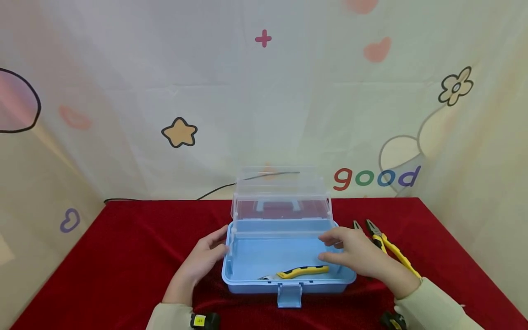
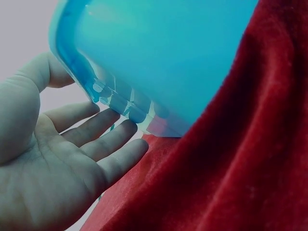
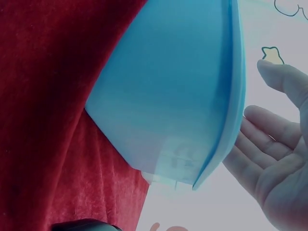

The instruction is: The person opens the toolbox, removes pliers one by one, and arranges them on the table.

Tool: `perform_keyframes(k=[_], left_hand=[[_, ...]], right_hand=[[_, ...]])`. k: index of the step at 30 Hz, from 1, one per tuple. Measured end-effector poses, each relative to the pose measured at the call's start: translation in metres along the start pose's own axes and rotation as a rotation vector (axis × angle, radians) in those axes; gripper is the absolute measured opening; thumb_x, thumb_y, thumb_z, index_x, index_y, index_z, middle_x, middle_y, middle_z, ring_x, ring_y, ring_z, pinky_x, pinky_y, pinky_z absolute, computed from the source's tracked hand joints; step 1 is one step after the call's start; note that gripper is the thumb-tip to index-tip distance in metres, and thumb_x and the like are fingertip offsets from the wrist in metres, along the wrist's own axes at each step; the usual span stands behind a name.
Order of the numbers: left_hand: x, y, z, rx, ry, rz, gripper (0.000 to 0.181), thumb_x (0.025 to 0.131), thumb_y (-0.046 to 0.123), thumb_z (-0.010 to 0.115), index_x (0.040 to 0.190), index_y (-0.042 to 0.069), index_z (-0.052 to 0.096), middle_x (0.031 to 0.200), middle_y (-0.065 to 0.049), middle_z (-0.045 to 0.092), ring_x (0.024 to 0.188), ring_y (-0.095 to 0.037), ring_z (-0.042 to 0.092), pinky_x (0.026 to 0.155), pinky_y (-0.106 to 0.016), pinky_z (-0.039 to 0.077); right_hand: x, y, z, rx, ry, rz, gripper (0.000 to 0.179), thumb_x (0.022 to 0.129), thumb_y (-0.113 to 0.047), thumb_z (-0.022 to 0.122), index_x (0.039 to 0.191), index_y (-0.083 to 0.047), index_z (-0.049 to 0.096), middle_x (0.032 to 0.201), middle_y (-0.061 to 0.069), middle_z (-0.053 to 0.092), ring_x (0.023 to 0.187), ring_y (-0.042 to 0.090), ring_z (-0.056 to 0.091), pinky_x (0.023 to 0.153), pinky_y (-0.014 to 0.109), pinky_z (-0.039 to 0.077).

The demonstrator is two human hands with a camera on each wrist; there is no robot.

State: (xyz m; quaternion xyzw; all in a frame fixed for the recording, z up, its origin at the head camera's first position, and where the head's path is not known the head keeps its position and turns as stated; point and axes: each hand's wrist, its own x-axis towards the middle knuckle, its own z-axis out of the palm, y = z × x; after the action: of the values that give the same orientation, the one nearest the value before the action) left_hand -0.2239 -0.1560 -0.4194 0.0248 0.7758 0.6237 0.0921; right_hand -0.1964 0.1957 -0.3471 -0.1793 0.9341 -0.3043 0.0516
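A light blue toolbox (image 1: 288, 288) stands on the red cloth, its clear lid (image 1: 284, 206) raised at the back. Inside, along the front wall, lies a tool with a curved yellow-and-black handle (image 1: 303, 272) and a grey metal tip. At the box's left end is my left hand (image 1: 202, 259), thumb at the rim and fingers extended along the outer side. My right hand (image 1: 350, 250) hovers over the right end, fingers spread from the thumb and holding nothing. Pliers (image 1: 377, 233) with yellow handles lie right of the box; another metal tool tip (image 1: 356, 224) shows beside them, partly hidden by my right hand.
Red cloth (image 1: 123, 266) covers the table. A clear latch flap (image 1: 289, 295) hangs down at the toolbox's front. Behind the table hangs a patterned curtain (image 1: 264, 114), with a thin black cable (image 1: 222, 187) in front of it.
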Motion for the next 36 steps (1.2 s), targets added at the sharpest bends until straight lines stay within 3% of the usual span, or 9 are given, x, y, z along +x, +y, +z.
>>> perform_keyframes(k=[6,14,23,36], left_hand=[[0.002,0.0,0.0,0.004,0.006,0.01,0.058,0.087,0.012,0.055,0.143,0.02,0.042,0.138,-0.008,0.052,0.114,-0.024,0.057,0.097,-0.044,0.049],[0.005,0.004,0.0,0.005,-0.005,0.002,0.059,0.088,0.014,0.055,0.144,0.02,0.04,0.145,-0.007,0.045,0.126,-0.029,0.05,0.1,-0.047,0.046],[0.005,0.004,0.0,0.0,-0.004,-0.008,0.059,0.089,0.014,0.054,0.145,0.019,0.039,0.145,-0.008,0.045,0.126,-0.03,0.05,0.1,-0.047,0.046],[0.002,0.001,0.0,-0.006,-0.013,-0.019,0.058,0.089,0.014,0.054,0.145,0.018,0.039,0.144,-0.009,0.046,0.124,-0.028,0.051,0.099,-0.046,0.047]], right_hand=[[0.005,-0.003,0.0,-0.017,-0.048,-0.001,0.051,0.077,-0.036,0.075,0.118,-0.006,0.063,0.115,0.011,0.066,0.101,0.028,0.063,0.085,0.045,0.054],[0.01,-0.004,0.001,-0.056,-0.105,-0.022,0.049,0.078,-0.033,0.074,0.117,-0.005,0.064,0.114,0.01,0.066,0.103,0.027,0.062,0.086,0.045,0.054],[0.012,-0.004,0.005,-0.093,-0.159,-0.082,0.045,0.081,-0.031,0.071,0.117,-0.004,0.064,0.113,0.009,0.066,0.102,0.025,0.061,0.085,0.043,0.054],[0.018,-0.001,0.017,-0.103,-0.253,-0.074,0.042,0.08,-0.026,0.073,0.115,-0.006,0.066,0.113,0.007,0.066,0.103,0.024,0.061,0.087,0.044,0.053]])
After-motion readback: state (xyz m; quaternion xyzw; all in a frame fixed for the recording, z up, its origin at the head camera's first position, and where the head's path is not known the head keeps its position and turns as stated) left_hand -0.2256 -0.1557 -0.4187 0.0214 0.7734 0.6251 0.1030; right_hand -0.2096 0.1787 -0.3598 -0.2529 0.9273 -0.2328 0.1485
